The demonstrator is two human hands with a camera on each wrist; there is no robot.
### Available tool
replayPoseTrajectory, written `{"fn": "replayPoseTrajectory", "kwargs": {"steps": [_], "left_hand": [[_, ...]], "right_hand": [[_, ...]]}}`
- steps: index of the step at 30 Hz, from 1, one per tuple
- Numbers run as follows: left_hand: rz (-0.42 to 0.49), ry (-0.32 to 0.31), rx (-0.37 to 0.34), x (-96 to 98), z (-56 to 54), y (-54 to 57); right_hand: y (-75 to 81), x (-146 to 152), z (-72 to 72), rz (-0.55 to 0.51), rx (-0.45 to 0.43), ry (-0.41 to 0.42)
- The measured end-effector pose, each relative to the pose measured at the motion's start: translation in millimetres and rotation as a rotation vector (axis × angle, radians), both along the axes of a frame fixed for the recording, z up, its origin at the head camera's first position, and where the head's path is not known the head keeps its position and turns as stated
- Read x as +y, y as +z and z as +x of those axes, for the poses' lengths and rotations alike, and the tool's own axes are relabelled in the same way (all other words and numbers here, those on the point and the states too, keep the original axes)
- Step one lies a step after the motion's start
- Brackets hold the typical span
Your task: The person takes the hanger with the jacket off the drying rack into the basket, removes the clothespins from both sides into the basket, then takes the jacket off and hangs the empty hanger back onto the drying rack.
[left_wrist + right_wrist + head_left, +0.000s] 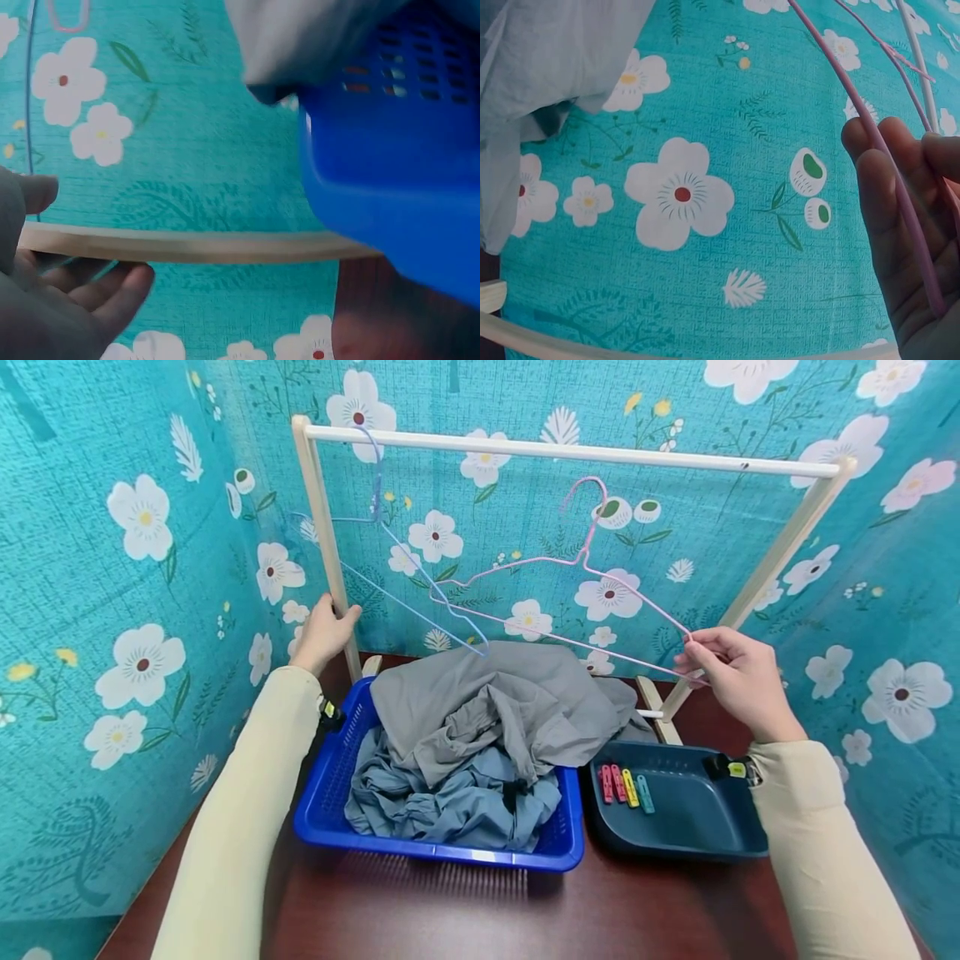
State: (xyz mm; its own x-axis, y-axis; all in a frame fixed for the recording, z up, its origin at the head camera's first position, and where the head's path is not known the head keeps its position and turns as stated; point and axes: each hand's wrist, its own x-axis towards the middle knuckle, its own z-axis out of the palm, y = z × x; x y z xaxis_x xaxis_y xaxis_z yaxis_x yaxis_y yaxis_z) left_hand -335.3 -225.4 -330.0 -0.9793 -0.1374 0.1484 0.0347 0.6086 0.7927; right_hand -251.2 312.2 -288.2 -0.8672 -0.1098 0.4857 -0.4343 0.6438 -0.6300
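Observation:
My right hand (738,677) pinches one end of a pink hanger (532,560), its hook free just below the rack's bar. In the right wrist view the pink hanger (885,142) lies across the fingers of that hand (907,217). At the left, my left hand (324,633) holds the wooden post (324,527) of the rack. The left wrist view shows the post (195,246) between the thumb and fingers of the left hand (67,285). A blue hanger (420,560) hangs by its hook from the bar (570,450), near that post.
Grey cloth (540,685) and blue-grey cloth (450,802) fill a blue basket (442,853) on the dark red table (420,918). To its right, a dark tray (697,797) holds several clothespins (630,788). A flowered teal curtain (97,577) surrounds the table.

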Motion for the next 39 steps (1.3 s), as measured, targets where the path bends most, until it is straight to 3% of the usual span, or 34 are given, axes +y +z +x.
{"fn": "replayPoseTrajectory", "kwargs": {"steps": [13, 19, 29, 39], "left_hand": [[-0.038, 0.041, 0.186, -5.2, -14.7, -23.1], [-0.101, 0.081, 0.25, -2.4, -15.8, -26.5], [-0.104, 0.073, 0.239, -1.9, -14.7, -27.1], [-0.096, 0.085, 0.23, 0.2, -12.6, -26.3]], "right_hand": [[16.5, -18, -13.1, -0.08, 0.042, 0.03], [24.2, -28, -19.4, -0.127, 0.073, 0.052], [34.0, -38, -32.0, -0.168, 0.05, 0.075], [28.0, -51, -38.1, -0.125, 0.004, 0.106]]}}
